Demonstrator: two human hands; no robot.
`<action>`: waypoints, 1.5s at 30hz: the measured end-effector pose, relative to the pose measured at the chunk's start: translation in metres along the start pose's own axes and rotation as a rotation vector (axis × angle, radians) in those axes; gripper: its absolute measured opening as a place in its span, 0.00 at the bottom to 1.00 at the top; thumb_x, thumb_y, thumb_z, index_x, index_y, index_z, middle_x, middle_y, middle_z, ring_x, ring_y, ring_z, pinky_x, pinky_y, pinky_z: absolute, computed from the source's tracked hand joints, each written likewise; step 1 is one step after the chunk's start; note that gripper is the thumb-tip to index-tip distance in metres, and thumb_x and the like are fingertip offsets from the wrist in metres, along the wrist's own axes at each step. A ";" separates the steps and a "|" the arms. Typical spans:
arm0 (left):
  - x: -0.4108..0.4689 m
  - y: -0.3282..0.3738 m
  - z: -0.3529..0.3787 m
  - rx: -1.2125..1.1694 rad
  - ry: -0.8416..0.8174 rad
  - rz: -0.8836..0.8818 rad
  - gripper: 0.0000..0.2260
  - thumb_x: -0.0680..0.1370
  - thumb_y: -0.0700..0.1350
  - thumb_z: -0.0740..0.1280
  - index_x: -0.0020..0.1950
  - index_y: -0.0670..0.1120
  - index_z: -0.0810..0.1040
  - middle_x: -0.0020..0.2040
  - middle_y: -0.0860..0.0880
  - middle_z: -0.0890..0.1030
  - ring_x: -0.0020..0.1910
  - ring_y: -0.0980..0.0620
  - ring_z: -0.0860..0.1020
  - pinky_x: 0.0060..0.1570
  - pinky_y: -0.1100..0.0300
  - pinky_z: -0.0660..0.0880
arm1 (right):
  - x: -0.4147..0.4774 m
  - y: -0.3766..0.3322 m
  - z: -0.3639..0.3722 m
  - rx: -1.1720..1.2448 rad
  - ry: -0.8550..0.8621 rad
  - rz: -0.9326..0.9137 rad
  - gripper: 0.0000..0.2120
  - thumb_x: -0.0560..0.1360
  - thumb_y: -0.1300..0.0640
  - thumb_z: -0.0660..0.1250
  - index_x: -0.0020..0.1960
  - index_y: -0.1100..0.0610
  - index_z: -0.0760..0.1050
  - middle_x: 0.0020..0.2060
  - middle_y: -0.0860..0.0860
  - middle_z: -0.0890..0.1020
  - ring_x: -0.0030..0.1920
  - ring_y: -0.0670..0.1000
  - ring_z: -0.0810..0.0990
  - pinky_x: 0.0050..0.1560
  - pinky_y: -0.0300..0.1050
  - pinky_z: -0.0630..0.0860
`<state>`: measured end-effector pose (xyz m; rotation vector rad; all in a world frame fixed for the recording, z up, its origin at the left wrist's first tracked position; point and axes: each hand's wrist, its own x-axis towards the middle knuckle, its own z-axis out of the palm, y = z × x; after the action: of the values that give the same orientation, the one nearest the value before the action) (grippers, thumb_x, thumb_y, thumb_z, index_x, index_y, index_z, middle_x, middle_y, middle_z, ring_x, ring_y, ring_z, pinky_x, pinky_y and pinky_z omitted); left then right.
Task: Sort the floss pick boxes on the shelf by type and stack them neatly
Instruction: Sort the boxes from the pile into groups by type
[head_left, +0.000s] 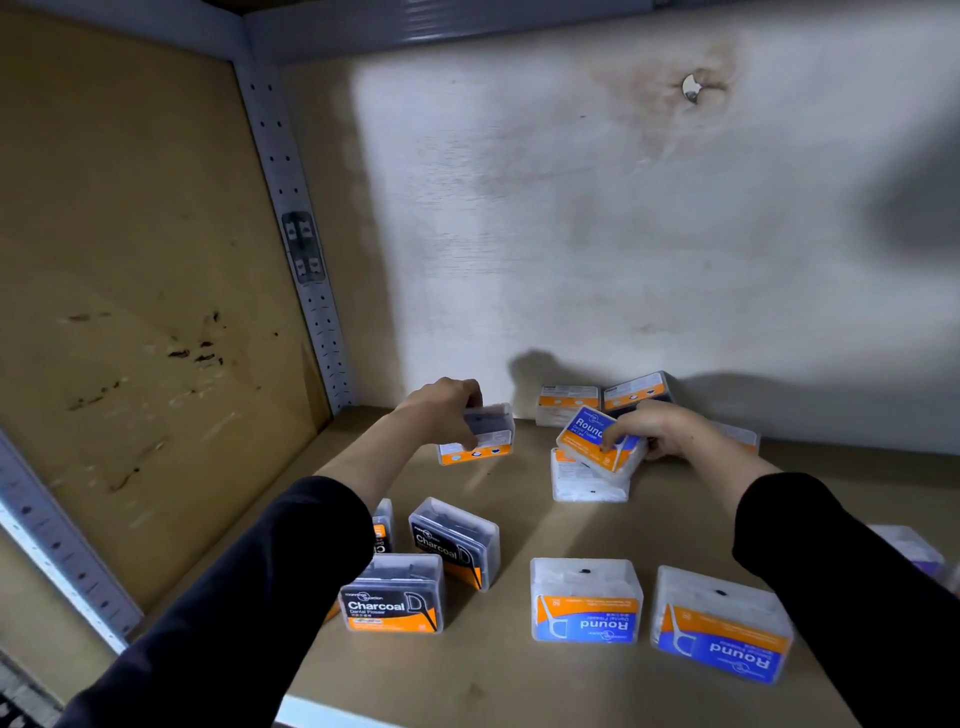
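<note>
Brown shelf board (571, 525) — scattered floss boxes (584, 603), stained white back wall (571, 234).

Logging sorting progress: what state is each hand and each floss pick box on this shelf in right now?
Left hand, grips dark clear-plastic floss box, near the rear.
Right hand, holds tilted blue-and-orange Round box, over a white clear-plastic box.
Black-labelled Charcoal boxes, front left, loose, unstacked.
Blue-labelled Round boxes, front right, side by side, unstacked.
Orange-striped boxes, rear, side by side.
</note>
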<state>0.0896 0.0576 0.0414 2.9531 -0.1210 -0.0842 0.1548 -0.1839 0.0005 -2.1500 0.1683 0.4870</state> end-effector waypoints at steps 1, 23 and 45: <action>-0.001 0.000 -0.001 0.000 -0.001 -0.002 0.22 0.69 0.42 0.71 0.61 0.44 0.71 0.58 0.44 0.77 0.45 0.49 0.71 0.37 0.60 0.67 | -0.002 -0.001 -0.002 0.001 0.009 -0.008 0.08 0.66 0.65 0.71 0.41 0.58 0.73 0.50 0.57 0.80 0.54 0.56 0.78 0.54 0.49 0.76; -0.074 0.032 -0.030 -0.041 0.072 0.032 0.21 0.68 0.42 0.72 0.59 0.44 0.72 0.58 0.44 0.77 0.46 0.47 0.72 0.36 0.60 0.69 | -0.103 0.034 -0.007 -0.669 -0.012 -0.086 0.15 0.65 0.61 0.75 0.50 0.60 0.76 0.44 0.53 0.77 0.43 0.50 0.75 0.30 0.37 0.69; -0.136 0.038 -0.031 -0.022 0.021 0.073 0.23 0.70 0.43 0.72 0.62 0.44 0.70 0.60 0.44 0.76 0.49 0.50 0.72 0.46 0.60 0.72 | -0.172 0.051 0.021 -0.693 0.261 -0.521 0.12 0.73 0.59 0.68 0.56 0.60 0.78 0.54 0.54 0.80 0.50 0.51 0.77 0.39 0.35 0.69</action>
<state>-0.0465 0.0375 0.0857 2.9231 -0.2236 -0.0444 -0.0228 -0.2071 0.0205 -2.7923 -0.4783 -0.0646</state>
